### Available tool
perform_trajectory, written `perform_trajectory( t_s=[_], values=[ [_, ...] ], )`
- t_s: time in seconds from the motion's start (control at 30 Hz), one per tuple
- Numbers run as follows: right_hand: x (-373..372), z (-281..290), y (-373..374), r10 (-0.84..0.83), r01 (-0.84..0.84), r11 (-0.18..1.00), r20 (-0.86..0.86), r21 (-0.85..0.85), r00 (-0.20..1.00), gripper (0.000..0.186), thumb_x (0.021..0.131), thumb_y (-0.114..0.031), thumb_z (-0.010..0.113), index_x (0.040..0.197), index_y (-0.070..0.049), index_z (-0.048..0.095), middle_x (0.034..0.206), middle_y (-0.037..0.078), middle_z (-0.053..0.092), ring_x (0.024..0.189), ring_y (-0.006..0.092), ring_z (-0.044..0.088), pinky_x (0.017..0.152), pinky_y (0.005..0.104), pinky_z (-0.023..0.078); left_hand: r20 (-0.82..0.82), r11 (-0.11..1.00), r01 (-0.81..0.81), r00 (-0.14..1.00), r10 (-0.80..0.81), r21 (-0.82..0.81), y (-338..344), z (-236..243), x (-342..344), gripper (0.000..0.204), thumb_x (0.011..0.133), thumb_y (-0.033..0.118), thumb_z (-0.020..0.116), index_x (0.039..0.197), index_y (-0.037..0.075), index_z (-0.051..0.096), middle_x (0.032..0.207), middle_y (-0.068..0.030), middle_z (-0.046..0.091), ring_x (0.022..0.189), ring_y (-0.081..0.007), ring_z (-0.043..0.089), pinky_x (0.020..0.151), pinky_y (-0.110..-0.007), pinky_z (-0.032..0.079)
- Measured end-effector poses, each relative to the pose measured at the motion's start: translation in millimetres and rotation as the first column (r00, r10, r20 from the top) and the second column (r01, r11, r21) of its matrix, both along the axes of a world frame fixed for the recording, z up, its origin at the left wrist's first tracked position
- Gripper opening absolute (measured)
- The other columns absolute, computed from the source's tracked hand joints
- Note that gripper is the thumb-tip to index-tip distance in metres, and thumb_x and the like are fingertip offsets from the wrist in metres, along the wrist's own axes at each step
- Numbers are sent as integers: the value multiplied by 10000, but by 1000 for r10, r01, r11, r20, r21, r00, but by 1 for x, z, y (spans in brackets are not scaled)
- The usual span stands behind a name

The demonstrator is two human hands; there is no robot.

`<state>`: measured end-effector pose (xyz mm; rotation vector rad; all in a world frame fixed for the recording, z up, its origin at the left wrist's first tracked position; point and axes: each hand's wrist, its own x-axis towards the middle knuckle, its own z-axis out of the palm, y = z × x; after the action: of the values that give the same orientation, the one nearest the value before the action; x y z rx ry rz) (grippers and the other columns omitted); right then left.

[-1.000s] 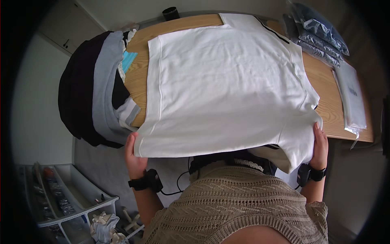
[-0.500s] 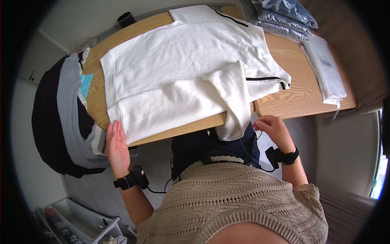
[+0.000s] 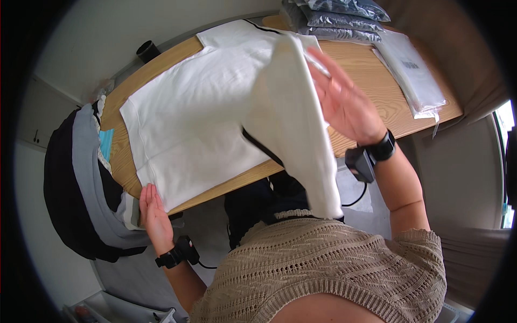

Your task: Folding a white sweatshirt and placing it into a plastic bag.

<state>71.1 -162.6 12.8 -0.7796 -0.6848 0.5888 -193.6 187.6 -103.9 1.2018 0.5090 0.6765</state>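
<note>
A white sweatshirt [image 3: 188, 102] with black trim lies spread over the wooden table. Its near sleeve side [image 3: 293, 118] is lifted and blurred, standing up from the table and hanging over the near edge toward my lap. My right hand [image 3: 350, 105] is up beside this raised part, fingers stretched and apart, palm toward the cloth. Whether it touches the cloth is hard to tell from the blur. At the sweatshirt's near left corner, my left hand [image 3: 156, 218] rests with straight fingers along the hem, not gripping it.
Dark garments in clear bags [image 3: 344, 24] are stacked at the back right, next to a flat clear plastic packet [image 3: 406, 70]. A heap of dark and grey clothing [image 3: 81, 183] hangs at the left. A black cup [image 3: 147, 51] stands behind the table [image 3: 431, 121]. A pale bin [image 3: 116, 307] is lower left.
My right hand has risen from the near table edge, up and away from me, and the sleeve side has swung upward with it. My left hand stays at the corner.
</note>
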Motion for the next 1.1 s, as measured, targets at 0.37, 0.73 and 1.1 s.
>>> perform_trajectory(
  t_s=[0.37,0.73,1.1],
  values=[
    [62,-62,-94,65,647,288,688,-706,722,443,754,-119,690,1172,-50,558,1094,106,619,992,232,592,863,315,469,-492,757,388,865,-101,526,-15,20,-6,740,684,-143,417,1391,54,320,1430,-111,330,1350,-243,275,1106,-372,235],
    [34,-78,-122,-126,617,31,609,-786,783,346,894,-311,585,827,28,593,594,91,496,551,154,373,525,296,363,-700,184,676,677,229,714,9,34,-16,540,675,-119,451,1188,1,573,1278,-94,540,1163,-295,466,985,-348,380],
    [1,-89,-132,-164,874,188,864,-447,477,212,738,-67,713,911,-23,599,823,86,581,791,190,567,696,292,467,-631,92,625,775,43,775,5,173,86,379,763,-59,545,1134,8,582,1213,-139,572,1109,-284,539,961,-333,400]
  ],
)
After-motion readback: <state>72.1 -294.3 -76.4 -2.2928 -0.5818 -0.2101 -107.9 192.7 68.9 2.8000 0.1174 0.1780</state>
